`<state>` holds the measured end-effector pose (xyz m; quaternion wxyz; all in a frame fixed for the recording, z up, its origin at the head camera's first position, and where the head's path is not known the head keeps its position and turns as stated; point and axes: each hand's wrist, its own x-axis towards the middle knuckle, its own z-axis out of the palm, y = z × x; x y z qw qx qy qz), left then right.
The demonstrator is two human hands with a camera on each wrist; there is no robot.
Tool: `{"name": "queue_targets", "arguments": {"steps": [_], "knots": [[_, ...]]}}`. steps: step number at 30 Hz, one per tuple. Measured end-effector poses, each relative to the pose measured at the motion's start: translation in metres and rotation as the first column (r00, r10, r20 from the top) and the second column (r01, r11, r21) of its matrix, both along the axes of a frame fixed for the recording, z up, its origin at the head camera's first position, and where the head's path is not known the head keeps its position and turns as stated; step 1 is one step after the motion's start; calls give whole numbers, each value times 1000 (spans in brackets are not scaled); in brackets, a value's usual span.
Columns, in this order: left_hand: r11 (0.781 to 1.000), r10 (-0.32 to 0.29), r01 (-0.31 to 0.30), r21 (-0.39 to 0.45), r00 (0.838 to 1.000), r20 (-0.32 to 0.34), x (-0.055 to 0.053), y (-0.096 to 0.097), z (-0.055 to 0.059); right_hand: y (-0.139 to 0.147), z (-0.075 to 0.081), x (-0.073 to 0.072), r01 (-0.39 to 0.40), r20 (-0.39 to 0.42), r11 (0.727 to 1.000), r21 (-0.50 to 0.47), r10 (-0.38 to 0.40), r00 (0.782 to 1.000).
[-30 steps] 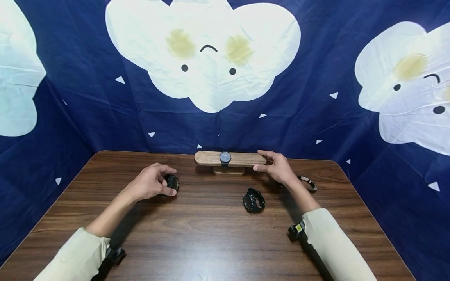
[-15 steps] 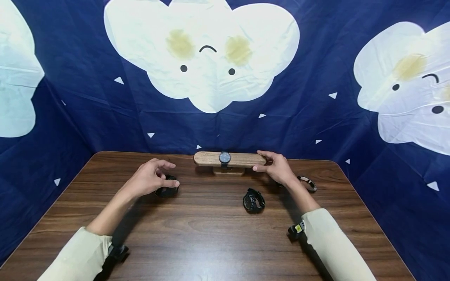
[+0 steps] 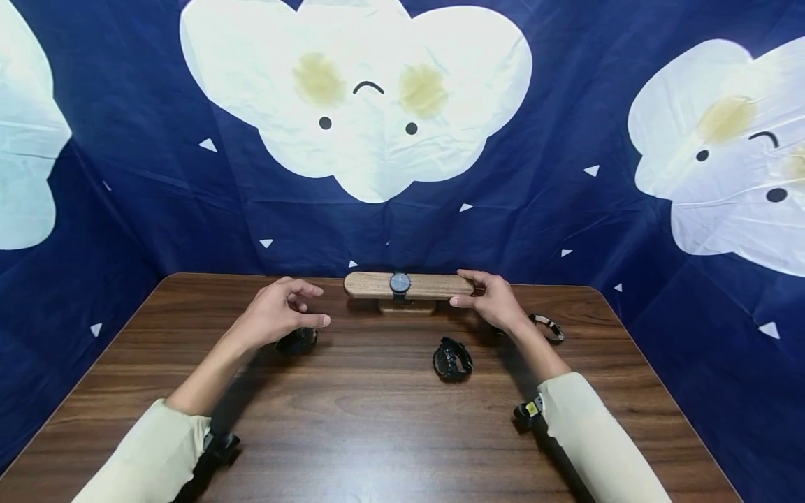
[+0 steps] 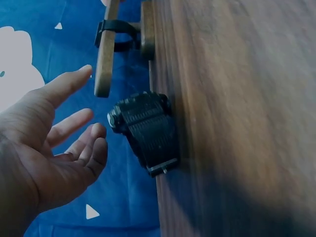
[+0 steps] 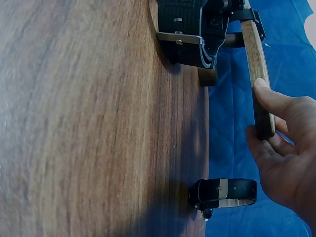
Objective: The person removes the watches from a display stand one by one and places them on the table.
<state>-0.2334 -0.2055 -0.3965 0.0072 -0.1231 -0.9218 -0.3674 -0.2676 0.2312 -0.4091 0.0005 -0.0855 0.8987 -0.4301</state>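
At the back of the table stands a wooden watch stand (image 3: 434, 285) with a dark round-faced watch (image 3: 400, 282) strapped round its bar. My right hand (image 3: 497, 304) holds the bar's right end, the thumb in front and fingers behind and below, as the right wrist view shows. My left hand (image 3: 277, 314) hovers at the left, thumb and fingers spread with nothing between them. Just below it a chunky black watch (image 4: 148, 128) rests on the table, apart from the fingers in the left wrist view; the hand partly covers it in the head view.
Another black watch (image 3: 452, 360) lies in front of the stand, strap closed in a loop. A strap watch (image 5: 224, 192) lies beyond my right forearm, partly hidden by it in the head view. A blue cloth (image 3: 390, 237) with clouds hangs behind the table (image 3: 377, 433).
My left hand has let go of the black watch and moved slightly up and right, leaving it on the table. My right hand stays on the stand.
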Motion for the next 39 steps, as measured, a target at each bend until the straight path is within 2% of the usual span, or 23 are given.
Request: {"name": "queue_targets", "arguments": {"steps": [15,27,33,39], "knots": [[986,-9,20,163,998,-69,-11,40,4,2,-2,0,-7,12,1000,6,7,1000],[960,-18,49,275,993,-114,-21,67,0,2,-2,2,-9,14,1000,2,8,1000],[953,-39,74,295,992,-124,-27,76,-6,1,-1,1,2,14,1000,-5,-2,1000],[949,-39,73,307,992,-116,-32,80,-11,0,0,0,-4,11,1000,-1,4,1000]]}}
